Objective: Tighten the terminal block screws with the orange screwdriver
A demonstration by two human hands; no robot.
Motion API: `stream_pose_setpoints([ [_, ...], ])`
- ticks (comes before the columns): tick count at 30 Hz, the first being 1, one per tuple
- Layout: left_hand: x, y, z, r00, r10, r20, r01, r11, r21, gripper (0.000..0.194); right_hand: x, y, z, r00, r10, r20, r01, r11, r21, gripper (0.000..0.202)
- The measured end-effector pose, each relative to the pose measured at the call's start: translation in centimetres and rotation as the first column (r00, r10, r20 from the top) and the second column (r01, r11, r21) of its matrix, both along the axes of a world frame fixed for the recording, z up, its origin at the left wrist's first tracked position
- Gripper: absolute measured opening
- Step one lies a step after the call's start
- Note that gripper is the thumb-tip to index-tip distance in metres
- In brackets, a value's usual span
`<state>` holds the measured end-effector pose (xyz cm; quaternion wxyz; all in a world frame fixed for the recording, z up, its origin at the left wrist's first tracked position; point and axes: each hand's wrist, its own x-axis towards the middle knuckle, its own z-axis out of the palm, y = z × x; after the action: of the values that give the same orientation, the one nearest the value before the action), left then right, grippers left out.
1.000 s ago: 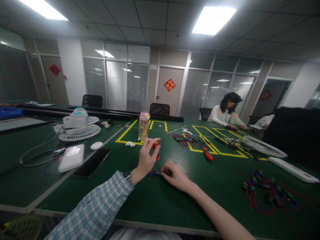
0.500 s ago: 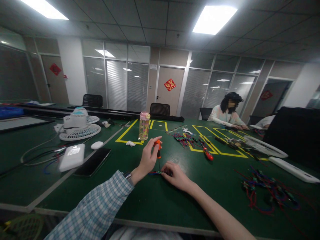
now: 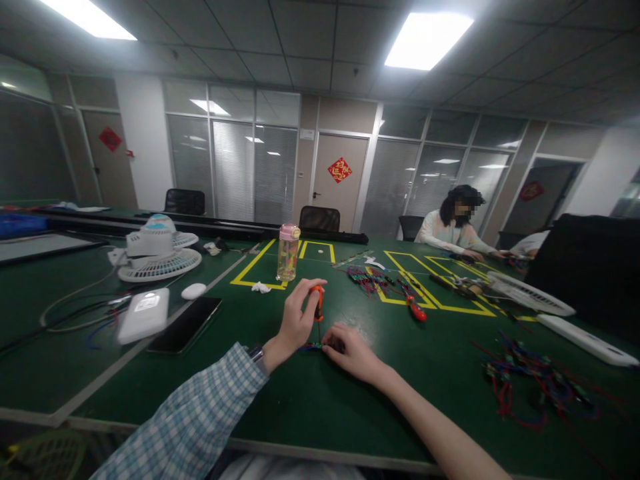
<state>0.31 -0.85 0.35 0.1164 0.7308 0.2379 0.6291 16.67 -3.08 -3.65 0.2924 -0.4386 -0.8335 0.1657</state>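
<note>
By the left hand [image 3: 296,319], the orange screwdriver [image 3: 319,308] is gripped upright; just below, the wired circuit board [image 3: 313,346] is held by the right hand [image 3: 354,351]. Vertical alignment and light pressure should be maintained.

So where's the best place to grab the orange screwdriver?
Grip the screwdriver by its thick orange handle, probably from the left, where the left hand holds it. It stands nearly upright, handle on top, thin shaft pointing down, and the right hand rests close to its tip.
</note>
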Motion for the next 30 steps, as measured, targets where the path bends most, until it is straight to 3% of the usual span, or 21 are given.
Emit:
stream_pose_setpoints([
  [8, 0.21, 0.16, 0.03, 0.998, 0.052, 0.044, -0.052, 0.999, -0.005, 0.016, 0.23, 0.38, -0.55, 1.000, 0.015, -0.003, -0.015, 1.000, 0.021, 0.010],
  [17, 0.65, -0.12, 0.08, 0.998, -0.057, 0.031, 0.060, 0.993, -0.100, 0.027, 0.17, 0.16, -0.26, 1.000, 0.017, -0.012, -0.017, 1.000, 0.013, 0.010],
  [23, 0.40, -0.12, 0.00, 0.997, -0.071, -0.023, 0.070, 0.997, -0.044, 0.032, 0.02, 0.05, -0.08, 1.000, 0.023, 0.002, -0.024, 1.000, 0.019, 0.009],
  [30, 0.13, -0.01, 0.30, 0.993, 0.113, -0.010, -0.113, 0.992, 0.057, 0.013, 0.50, 0.42, -0.69, 0.999, 0.031, 0.008, -0.031, 0.998, 0.063, 0.008],
])
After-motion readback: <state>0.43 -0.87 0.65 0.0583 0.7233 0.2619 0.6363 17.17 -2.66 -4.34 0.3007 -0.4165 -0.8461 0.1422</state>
